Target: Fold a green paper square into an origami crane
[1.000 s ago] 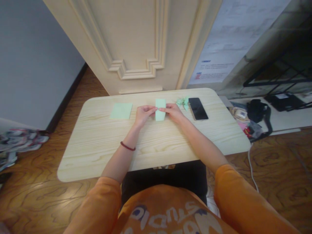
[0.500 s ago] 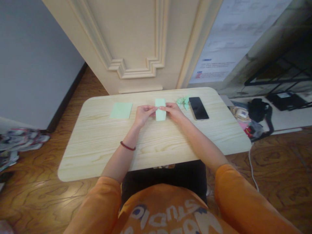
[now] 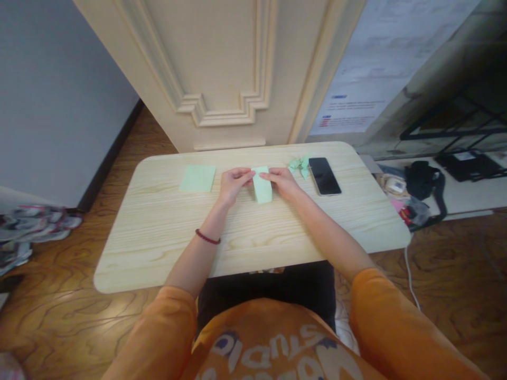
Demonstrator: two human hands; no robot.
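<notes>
Between my two hands is a narrow folded strip of light green paper, held just above the tabletop with its lower end tipped toward me. My left hand pinches its left edge near the top, thumb over the paper. On the opposite edge, my right hand pinches it the same way. The fingers behind the paper are partly hidden. A flat stack or sheet of green square paper lies left of my left hand. Folded or crumpled green paper pieces sit beyond my right hand.
A black-screened phone lies on the right of the pale wooden table. A panelled cream door or wall stands behind the table. Bags and small items rest on a low shelf at right. Shoes are on the floor at left.
The strip's lower end has swung toward me and slightly right, and its upper end has dropped lower. Both hands keep their pinch in nearly the same place.
</notes>
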